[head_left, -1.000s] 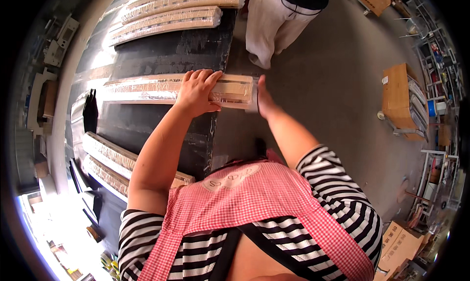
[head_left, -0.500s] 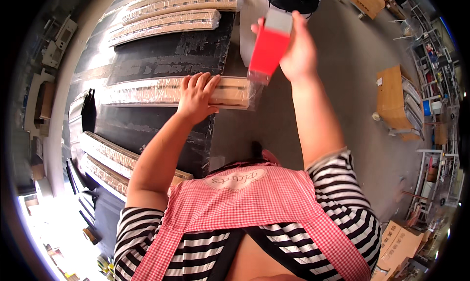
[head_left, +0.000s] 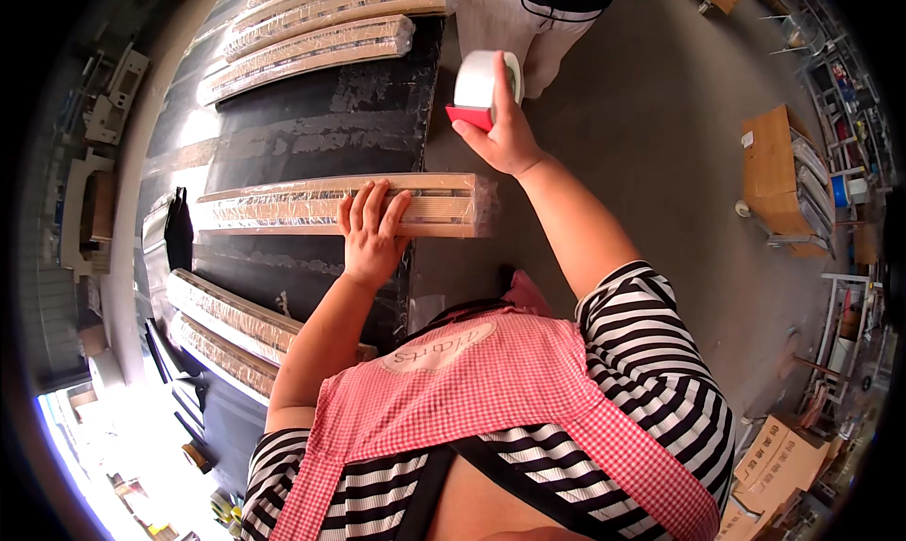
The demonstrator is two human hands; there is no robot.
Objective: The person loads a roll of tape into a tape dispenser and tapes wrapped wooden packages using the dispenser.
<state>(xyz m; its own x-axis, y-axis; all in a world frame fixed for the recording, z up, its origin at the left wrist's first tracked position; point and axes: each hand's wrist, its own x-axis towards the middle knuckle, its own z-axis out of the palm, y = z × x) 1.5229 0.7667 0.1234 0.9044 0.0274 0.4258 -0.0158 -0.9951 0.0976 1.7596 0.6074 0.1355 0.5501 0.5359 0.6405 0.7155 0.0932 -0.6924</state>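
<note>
1. The long package (head_left: pixel 439 206) is being covered by glossy, wrinkled plastic.
2. The black counter (head_left: pixel 311 116) is being marked by rough, worn patches.
3. The apron (head_left: pixel 453 390) is being formed by matt cloth.

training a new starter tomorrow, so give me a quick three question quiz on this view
1. Which hand holds the tape dispenser: (a) left or (b) right?
2. True or false: the left hand is lifted clear of the film-wrapped package.
3. Fill in: the package's right end juts past the edge of the black-topped ____.

Key:
1. b, the right hand.
2. False: its fingers lie on the package.
3. Table.
</note>
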